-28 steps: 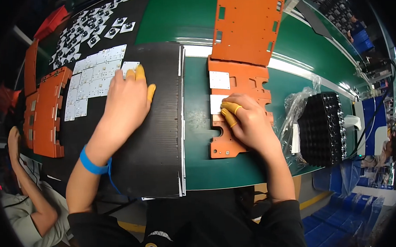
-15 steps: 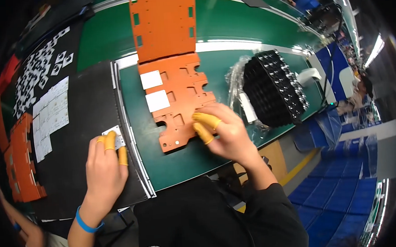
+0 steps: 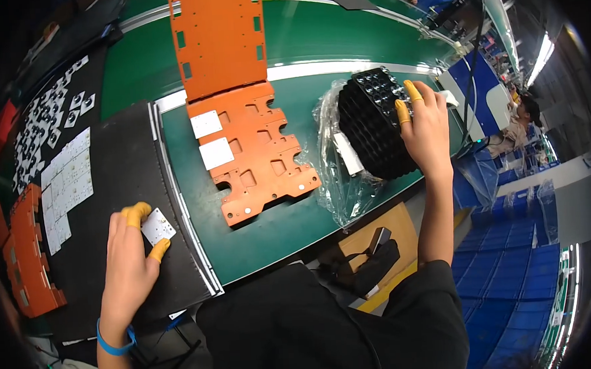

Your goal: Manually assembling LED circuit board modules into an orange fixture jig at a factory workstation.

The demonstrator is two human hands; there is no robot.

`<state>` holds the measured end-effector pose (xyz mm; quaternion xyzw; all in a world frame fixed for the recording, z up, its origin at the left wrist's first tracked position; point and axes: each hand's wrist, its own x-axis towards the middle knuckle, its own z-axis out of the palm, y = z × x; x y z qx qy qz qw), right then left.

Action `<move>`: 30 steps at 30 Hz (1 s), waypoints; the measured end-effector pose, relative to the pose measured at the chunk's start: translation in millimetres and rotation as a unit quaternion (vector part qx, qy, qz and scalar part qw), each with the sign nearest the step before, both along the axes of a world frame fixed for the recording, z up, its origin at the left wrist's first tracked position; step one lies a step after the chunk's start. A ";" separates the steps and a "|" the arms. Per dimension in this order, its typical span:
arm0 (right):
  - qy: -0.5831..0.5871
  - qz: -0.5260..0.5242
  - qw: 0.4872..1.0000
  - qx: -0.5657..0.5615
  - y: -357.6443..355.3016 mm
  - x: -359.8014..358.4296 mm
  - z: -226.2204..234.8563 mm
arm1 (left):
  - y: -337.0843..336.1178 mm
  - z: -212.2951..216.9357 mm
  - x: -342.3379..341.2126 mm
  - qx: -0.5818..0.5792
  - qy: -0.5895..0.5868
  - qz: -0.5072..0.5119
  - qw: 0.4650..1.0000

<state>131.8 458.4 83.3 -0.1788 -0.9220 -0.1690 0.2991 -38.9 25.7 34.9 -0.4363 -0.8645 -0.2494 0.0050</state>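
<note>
My left hand, with yellow finger cots, has a small white circuit board between thumb and fingers over the black mat. At the right, my right hand is at the top of a stack of black trays with shiny round pockets. Its thumb and finger, also in yellow cots, are apart, and no part shows between them. Between the hands lies an orange fixture plate with cutouts. Two white square boards rest along its left side.
Clear plastic wrap surrounds the trays. White board panels and many small pieces lie on the left. Another orange fixture stands at the far left. An orange panel rises behind the fixture plate. A person is at the far right.
My right hand has gone from the orange plate to the black trays at the right. My left hand has shifted slightly left and down, with the board tilted. The whole view has shifted.
</note>
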 end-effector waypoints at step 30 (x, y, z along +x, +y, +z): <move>-0.037 0.351 0.886 -0.300 -111.0 -72.5 -18.3 | 66.1 -32.5 -43.0 0.240 -0.471 -0.035 0.848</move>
